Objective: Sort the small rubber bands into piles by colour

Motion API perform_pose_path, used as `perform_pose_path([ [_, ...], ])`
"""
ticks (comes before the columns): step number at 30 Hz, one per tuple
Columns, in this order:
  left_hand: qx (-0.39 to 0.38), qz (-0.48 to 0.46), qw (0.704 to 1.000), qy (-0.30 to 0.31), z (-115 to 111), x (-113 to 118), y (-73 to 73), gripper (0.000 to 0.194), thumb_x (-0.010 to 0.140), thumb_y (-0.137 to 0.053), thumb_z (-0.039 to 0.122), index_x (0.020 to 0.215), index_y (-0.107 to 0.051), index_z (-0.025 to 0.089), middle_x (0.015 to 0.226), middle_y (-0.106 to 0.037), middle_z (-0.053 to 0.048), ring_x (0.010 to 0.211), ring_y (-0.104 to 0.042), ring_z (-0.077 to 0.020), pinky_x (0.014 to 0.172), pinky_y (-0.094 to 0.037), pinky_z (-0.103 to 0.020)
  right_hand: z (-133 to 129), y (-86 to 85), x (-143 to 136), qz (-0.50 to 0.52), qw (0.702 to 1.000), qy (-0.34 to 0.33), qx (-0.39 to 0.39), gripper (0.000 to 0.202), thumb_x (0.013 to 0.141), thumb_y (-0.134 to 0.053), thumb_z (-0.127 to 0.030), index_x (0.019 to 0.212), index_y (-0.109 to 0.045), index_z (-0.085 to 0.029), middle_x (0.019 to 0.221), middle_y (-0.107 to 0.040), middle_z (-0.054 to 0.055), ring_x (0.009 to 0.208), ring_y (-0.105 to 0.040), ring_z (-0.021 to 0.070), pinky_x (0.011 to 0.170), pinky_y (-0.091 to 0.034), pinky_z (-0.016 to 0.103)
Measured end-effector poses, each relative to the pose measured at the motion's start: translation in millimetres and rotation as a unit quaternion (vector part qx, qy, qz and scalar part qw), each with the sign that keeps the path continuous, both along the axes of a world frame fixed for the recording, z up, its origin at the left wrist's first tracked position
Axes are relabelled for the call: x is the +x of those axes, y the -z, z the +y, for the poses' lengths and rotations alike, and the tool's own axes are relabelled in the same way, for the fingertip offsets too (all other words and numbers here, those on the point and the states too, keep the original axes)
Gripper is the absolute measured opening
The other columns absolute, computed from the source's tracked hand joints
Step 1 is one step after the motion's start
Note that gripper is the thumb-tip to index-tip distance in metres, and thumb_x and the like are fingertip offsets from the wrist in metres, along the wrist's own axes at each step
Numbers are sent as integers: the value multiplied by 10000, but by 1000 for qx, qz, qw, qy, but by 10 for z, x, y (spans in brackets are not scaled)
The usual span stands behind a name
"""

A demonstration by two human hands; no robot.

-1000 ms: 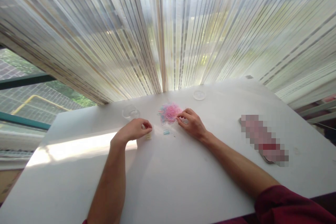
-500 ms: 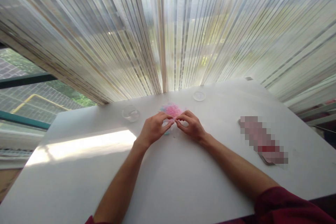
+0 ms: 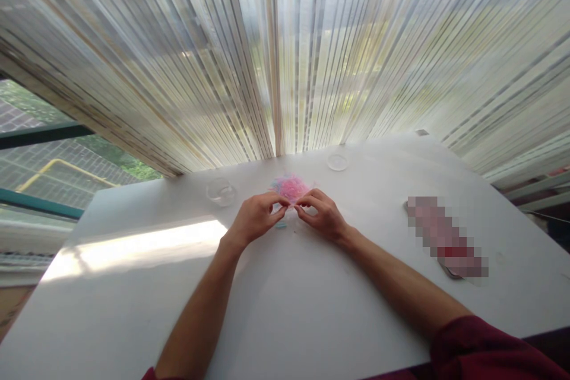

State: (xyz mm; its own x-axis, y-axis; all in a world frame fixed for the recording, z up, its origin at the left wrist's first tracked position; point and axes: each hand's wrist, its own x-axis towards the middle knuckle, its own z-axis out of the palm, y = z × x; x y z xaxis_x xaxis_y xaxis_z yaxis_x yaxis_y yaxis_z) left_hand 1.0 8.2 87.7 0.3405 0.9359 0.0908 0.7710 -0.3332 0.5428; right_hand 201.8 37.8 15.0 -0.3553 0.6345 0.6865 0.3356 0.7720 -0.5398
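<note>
My left hand (image 3: 260, 214) and my right hand (image 3: 323, 212) face each other over the white table (image 3: 285, 303), their fingertips nearly meeting. Each has thumb and forefinger pinched together. Between the fingertips is something small and pale, too tiny to make out. Just behind the fingers lies a loose pile of pink and pale blue small pieces (image 3: 291, 186). A small teal piece (image 3: 280, 224) rests on the table below my left fingertips.
A clear round container (image 3: 220, 192) stands left of the pile, and a clear round lid (image 3: 338, 162) lies behind it to the right. A blurred-out pinkish object (image 3: 445, 237) lies at the right. String curtains (image 3: 276, 59) hang along the back edge.
My left hand has shifted slightly left, and its fingertips sit a little farther from my right ones. More of the teal piece shows. My right hand has barely moved.
</note>
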Motion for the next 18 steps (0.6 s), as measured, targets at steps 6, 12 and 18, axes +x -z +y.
perform_pose_path([
  [6,-11,-28,1000,5,9,-73,0,171,868,-605,305,941,-741,230,912,-738,1,659,-542,-122,687,-442,-235,2,26,-1,-17,1000,-11,-9,52,911,-615,-234,887,-656,-212,793,-624,37,754,-602,168,699,-530,294],
  [12,-28,-17,999,-31,29,-233,-67,228,854,-620,389,916,-760,220,821,-744,0,629,-547,-127,663,-435,-243,-5,2,5,-47,998,-19,-29,57,897,-600,-191,868,-646,-209,807,-611,35,765,-592,166,705,-521,291],
  [18,-43,-20,998,-42,41,-370,-69,260,839,-628,426,905,-774,222,791,-743,-4,618,-544,-129,655,-433,-249,-14,-5,5,-67,997,-30,-29,80,885,-623,-186,946,-661,-220,871,-620,43,826,-600,170,748,-527,296],
])
